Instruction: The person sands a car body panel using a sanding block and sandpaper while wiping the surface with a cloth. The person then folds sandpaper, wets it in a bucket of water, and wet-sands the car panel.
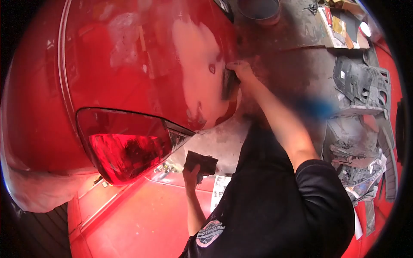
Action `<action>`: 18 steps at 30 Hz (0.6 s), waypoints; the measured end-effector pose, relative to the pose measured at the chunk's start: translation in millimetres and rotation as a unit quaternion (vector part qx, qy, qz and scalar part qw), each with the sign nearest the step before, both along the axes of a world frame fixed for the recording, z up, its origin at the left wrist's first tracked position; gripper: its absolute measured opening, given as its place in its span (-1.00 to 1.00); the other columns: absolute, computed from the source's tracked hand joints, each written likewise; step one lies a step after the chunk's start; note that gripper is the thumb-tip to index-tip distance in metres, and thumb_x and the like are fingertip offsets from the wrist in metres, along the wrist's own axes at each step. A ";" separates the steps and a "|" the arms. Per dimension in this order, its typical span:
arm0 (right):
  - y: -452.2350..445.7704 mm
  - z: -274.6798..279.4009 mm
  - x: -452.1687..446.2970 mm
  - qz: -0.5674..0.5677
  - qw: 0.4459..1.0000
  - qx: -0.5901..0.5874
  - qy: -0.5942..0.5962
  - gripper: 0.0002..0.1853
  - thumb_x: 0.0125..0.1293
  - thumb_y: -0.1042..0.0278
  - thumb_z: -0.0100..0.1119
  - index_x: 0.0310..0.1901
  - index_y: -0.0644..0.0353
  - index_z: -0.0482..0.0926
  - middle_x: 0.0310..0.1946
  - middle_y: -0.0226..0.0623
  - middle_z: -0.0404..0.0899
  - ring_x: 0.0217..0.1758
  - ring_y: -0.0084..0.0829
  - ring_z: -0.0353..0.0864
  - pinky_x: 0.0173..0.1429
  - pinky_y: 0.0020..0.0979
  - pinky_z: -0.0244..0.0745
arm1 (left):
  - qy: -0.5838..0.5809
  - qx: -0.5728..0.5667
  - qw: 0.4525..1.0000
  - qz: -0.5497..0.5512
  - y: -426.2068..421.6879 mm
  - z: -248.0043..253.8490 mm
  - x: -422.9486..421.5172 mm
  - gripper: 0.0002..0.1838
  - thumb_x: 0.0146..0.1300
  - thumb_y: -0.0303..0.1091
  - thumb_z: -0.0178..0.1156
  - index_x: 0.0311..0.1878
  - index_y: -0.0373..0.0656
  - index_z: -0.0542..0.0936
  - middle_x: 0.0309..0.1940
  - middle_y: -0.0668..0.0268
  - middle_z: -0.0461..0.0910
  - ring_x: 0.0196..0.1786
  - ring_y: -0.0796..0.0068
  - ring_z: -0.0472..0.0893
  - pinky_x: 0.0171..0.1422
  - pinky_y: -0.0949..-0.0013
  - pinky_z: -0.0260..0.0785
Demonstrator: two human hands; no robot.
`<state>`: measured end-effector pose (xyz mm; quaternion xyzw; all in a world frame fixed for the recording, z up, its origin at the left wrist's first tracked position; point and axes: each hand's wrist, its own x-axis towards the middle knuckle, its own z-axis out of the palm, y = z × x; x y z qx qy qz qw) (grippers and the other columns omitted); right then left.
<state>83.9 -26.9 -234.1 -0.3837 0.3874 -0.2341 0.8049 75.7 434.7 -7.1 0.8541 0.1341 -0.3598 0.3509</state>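
Note:
A red car body (124, 77) fills the left, with a pale pinkish patch (195, 64) of bare or filled surface near its edge. My right hand (241, 72) reaches out to the panel edge, its fingers closed on a dark sanding pad (229, 84) that lies against the bodywork beside the patch. Below the tail light (129, 155), my left hand (191, 175) grips a dark rectangular sheet (202, 163), held away from the car. Parts of the fingers of both hands are hidden.
Grey plastic car parts (361, 81) are piled on the right, below a box (344, 28) of supplies. A round dark bucket (259, 8) stands at the top. Under my left arm is a red panel (142, 215), with a printed paper (219, 189) nearby.

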 end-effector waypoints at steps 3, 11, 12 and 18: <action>-20.1 -77.6 27.5 0.013 0.999 -0.030 0.001 -0.77 0.29 0.34 0.35 -0.18 0.33 0.83 -0.26 -0.19 0.81 -0.16 -0.36 0.78 -0.04 -0.28 0.62 | 0.002 -0.017 1.000 0.008 -0.9 0.3 -6.9 -0.75 0.37 -0.39 0.38 0.03 -0.31 0.70 -0.34 0.27 0.75 -0.54 0.52 0.62 -0.55 0.38 0.41; -42.1 -58.3 44.3 0.071 0.997 0.029 0.013 -0.78 0.31 0.32 0.35 -0.23 0.32 0.84 -0.19 -0.17 0.84 -0.12 -0.30 0.79 0.04 -0.30 0.62 | -0.007 -0.032 0.999 0.031 -10.7 7.8 -14.1 -0.78 0.39 -0.44 0.34 0.02 -0.32 0.70 -0.31 0.25 0.77 -0.48 0.51 0.66 -0.45 0.39 0.45; -45.9 -58.0 46.1 0.089 0.995 -0.003 0.047 -0.78 0.30 0.33 0.38 -0.22 0.33 0.84 -0.21 -0.17 0.84 -0.13 -0.32 0.79 0.03 -0.30 0.62 | 0.004 -0.028 0.999 0.029 -11.4 9.5 -13.6 -0.78 0.39 -0.44 0.34 0.02 -0.33 0.70 -0.31 0.25 0.77 -0.48 0.52 0.65 -0.47 0.39 0.44; -48.6 -34.8 40.9 0.084 0.992 0.086 0.028 -0.82 0.28 0.38 0.45 -0.19 0.33 0.83 -0.28 -0.22 0.81 -0.24 -0.38 0.77 -0.09 -0.27 0.64 | -0.050 -0.043 0.998 0.008 -5.0 -7.9 -14.5 -0.79 0.39 -0.42 0.35 0.00 -0.32 0.70 -0.40 0.25 0.74 -0.59 0.54 0.59 -0.60 0.41 0.34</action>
